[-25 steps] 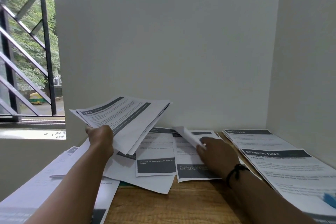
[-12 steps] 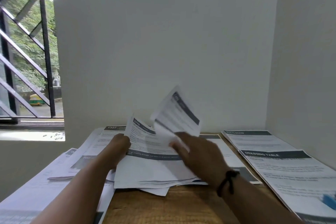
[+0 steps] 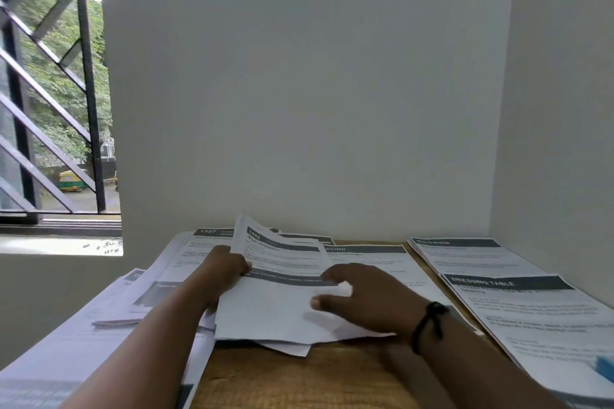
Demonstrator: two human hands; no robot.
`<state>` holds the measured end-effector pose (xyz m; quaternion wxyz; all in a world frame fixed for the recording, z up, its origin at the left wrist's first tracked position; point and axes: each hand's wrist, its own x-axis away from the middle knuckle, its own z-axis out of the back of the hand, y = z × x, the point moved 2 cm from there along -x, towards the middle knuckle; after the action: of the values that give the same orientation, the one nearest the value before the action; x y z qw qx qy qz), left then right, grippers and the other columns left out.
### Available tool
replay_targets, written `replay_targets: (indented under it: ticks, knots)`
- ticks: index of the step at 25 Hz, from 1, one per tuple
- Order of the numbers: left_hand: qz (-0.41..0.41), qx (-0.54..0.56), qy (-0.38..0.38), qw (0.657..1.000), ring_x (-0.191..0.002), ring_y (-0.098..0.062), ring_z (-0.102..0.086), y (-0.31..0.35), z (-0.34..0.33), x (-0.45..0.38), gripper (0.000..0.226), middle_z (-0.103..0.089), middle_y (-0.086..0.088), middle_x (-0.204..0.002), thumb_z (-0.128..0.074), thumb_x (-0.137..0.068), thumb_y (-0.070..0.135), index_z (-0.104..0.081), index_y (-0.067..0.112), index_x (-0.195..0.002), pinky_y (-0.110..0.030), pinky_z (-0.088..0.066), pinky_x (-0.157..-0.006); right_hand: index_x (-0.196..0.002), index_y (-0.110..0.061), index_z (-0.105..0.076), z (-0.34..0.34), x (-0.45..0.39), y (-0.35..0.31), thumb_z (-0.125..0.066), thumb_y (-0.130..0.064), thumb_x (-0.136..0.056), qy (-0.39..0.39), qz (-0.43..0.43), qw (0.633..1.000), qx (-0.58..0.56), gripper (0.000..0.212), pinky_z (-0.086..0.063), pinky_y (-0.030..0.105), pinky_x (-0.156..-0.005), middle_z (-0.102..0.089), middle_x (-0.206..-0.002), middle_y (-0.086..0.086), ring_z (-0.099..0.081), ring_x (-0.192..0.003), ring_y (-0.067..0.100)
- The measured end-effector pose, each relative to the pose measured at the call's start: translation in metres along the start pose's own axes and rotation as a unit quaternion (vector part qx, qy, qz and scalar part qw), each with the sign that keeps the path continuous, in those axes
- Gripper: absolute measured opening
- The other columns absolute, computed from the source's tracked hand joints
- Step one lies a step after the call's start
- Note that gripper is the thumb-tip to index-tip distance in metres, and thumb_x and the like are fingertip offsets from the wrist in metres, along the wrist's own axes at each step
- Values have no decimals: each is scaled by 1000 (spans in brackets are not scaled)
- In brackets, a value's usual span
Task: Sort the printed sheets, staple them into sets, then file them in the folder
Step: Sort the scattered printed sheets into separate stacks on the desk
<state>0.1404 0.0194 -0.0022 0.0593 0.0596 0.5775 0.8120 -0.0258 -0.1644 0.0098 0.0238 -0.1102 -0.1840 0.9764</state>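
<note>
Window grille far left. Loose sheets fan over the table's left edge, header "1327" at the back. Centre stack lies on the wooden table, long axis running away toward the wall, far header end curled up. Left hand grips the stack's left edge, fingers curled round it. Right hand rests on top, fingers loosely bent, thumb on the paper; whether it pinches a sheet, can't tell. Right: "MULTI-ROOM" sheets and "DRESSING TABLE" sheets flat by the side wall.

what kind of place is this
Probably a plain home or small office corner: a wooden desk set against bare white walls, a barred window onto trees, printed sheets spread out.
</note>
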Motion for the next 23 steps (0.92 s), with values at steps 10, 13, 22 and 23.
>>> replay_targets:
  ticks: [10,13,22,23]
  knots:
    - [54,355,239,902,-91,-31,-54,5,40,2,41,-59,-14,-115,-46,-89,4,-52,1,-129,-32,-47,-80,-86,-36,-69,16,0,37,-70,-62,-70,-107,-94,987,71,31,-40,23,-72,-63,-94,-15,-55,-87,3]
    - [62,354,226,905,-92,-32,-54,3,42,0,41,-58,-14,-116,-46,-89,5,-51,3,-129,-32,-48,-80,-54,-18,-41,25,-6,42,-55,-40,-88,38,-82,992,87,42,-29,30,-53,-44,-58,-1,-43,-57,13]
    - [44,65,46,996,-98,-30,-59,10,-3,-3,29,-58,-25,-124,-51,-96,5,-56,-6,-123,-10,-39,-46,-113,-20,-62,46,3,30,-43,-29,-99,445,-46,893,-54,25,-49,36,-68,-71,-97,9,-64,-87,34]
    - [45,43,29,998,-108,-30,-56,9,-11,-6,35,-53,-24,-134,-50,-96,4,-52,-9,-129,-5,-34,-41,-115,-25,-62,37,1,24,-43,-31,-99,399,-20,916,-19,25,-51,36,-71,-72,-99,6,-65,-89,31]
